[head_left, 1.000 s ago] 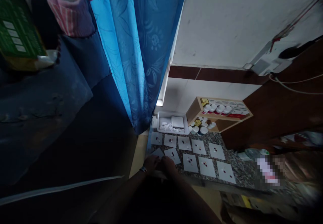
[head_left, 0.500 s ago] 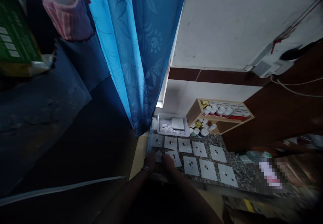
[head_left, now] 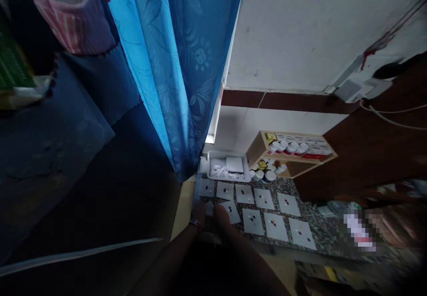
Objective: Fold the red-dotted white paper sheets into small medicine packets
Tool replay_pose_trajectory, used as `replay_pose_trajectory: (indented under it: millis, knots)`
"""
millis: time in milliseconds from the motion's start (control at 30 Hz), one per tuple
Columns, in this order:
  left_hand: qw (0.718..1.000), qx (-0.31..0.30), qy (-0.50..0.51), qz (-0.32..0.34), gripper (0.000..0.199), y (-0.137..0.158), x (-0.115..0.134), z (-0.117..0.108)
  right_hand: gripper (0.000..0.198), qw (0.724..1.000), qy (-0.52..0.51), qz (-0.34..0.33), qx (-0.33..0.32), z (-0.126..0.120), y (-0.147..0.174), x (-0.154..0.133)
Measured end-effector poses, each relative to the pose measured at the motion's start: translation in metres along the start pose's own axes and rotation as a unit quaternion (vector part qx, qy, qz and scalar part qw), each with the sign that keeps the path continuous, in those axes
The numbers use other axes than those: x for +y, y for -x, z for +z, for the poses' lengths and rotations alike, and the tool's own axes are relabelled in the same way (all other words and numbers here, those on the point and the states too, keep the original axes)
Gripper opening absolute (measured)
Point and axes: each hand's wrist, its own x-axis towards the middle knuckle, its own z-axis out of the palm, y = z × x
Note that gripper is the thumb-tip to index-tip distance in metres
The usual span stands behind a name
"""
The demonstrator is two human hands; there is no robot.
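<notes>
My left hand [head_left: 199,213] and my right hand [head_left: 221,215] are close together at the near left end of the speckled countertop. Between them is a small piece of white paper [head_left: 209,208], partly folded, with both hands closed on its sides. Fingertips are dark and partly hidden. Right beside my right hand lies a paper square [head_left: 232,211] with small dark pills on it. Several more paper squares bearing pills and tablets, such as one paper [head_left: 252,222] in the near row and another [head_left: 244,194] in the far row, are laid out in two rows.
Behind the papers stands a white tray [head_left: 247,171] holding small white packets and a paper stack. A wooden shelf [head_left: 255,151] with white bottles and boxes is to its right. A blue curtain [head_left: 196,87] hangs at left. A blurred pale object [head_left: 358,231] lies far right.
The paper between my hands has shifted slightly and now shows a more pointed, folded top. My hands stay in nearly the same place. The view has moved a little.
</notes>
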Motion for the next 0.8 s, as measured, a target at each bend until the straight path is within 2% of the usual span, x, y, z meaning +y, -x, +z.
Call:
replay_pose_trajectory:
  millis: [133,267,367,500,633,800]
  knots:
    - [0.999,0.035,-0.016,-0.005,0.037,-0.001,-0.001,0.006,0.027,1.000,-0.002,0.002,0.003,0.001,-0.002,0.000]
    - [0.997,0.062,-0.032,0.034,0.040,0.006,0.000,0.022,0.028,1.000,-0.015,0.005,0.007,0.002,-0.001,0.000]
    - [0.997,0.030,-0.025,0.071,0.042,0.014,0.002,0.034,0.027,0.999,-0.018,-0.008,0.027,0.002,0.001,-0.001]
    - [0.998,-0.004,-0.021,0.061,0.052,0.020,0.003,0.042,0.027,0.998,0.006,-0.012,0.061,0.000,0.003,-0.003]
    - [0.996,-0.016,-0.035,0.077,0.049,0.019,0.004,0.035,0.027,0.993,0.032,-0.102,0.060,-0.001,-0.001,0.000]
    - [0.993,-0.005,-0.061,0.101,0.044,0.019,0.004,0.023,0.033,0.969,0.068,-0.229,0.055,0.002,-0.006,0.011]
